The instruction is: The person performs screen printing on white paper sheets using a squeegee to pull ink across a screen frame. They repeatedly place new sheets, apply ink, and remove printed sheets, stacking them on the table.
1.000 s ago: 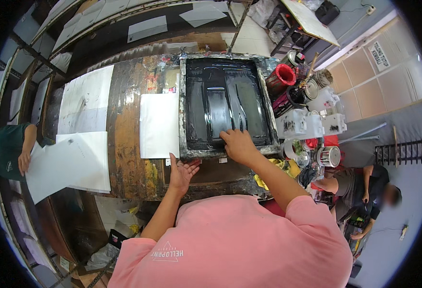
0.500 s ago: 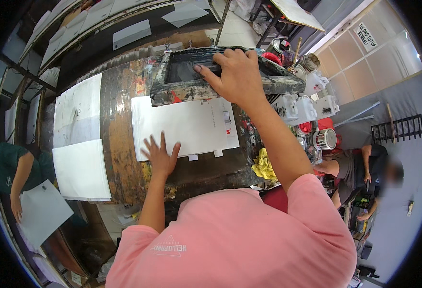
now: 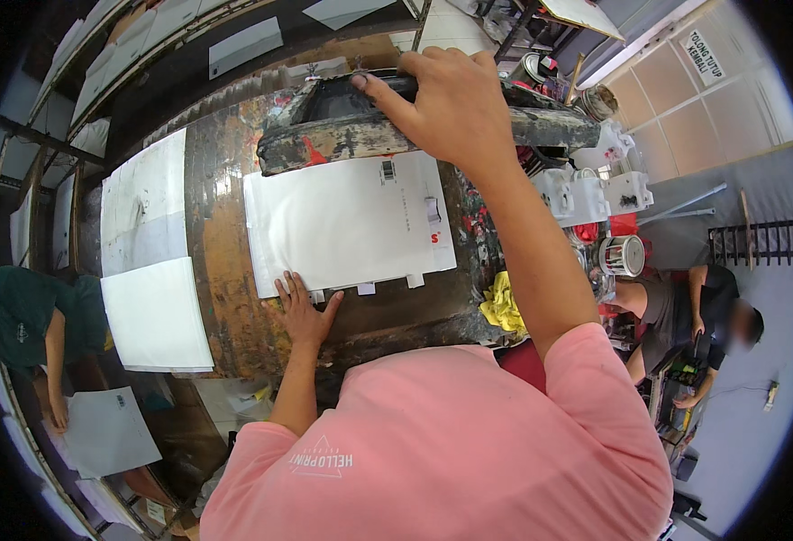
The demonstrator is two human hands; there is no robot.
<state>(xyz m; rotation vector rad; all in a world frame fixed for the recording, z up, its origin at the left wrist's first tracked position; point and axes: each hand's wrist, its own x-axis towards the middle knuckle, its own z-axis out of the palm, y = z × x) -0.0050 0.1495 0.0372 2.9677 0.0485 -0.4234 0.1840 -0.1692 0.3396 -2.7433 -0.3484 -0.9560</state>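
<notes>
The left hand [image 3: 303, 317] shifts to the white sheet's [image 3: 333, 225] near edge — seven o'clock, fingers spread loose — and the screen frame [image 3: 347, 144] tilts higher at twelve, the right hand [image 3: 458, 106] gripping its rail. A slip could drop it, smearing the desk-borne sheet. Three o'clock: white jugs [image 3: 587, 203], contents hidden; a tub [image 3: 585, 233] showing red.

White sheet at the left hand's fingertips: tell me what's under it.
Small white tabs seem to stick out from under the near edge of the white sheet, with dark tabletop beyond. Whatever lies beneath its middle is covered and cannot be seen.
</notes>
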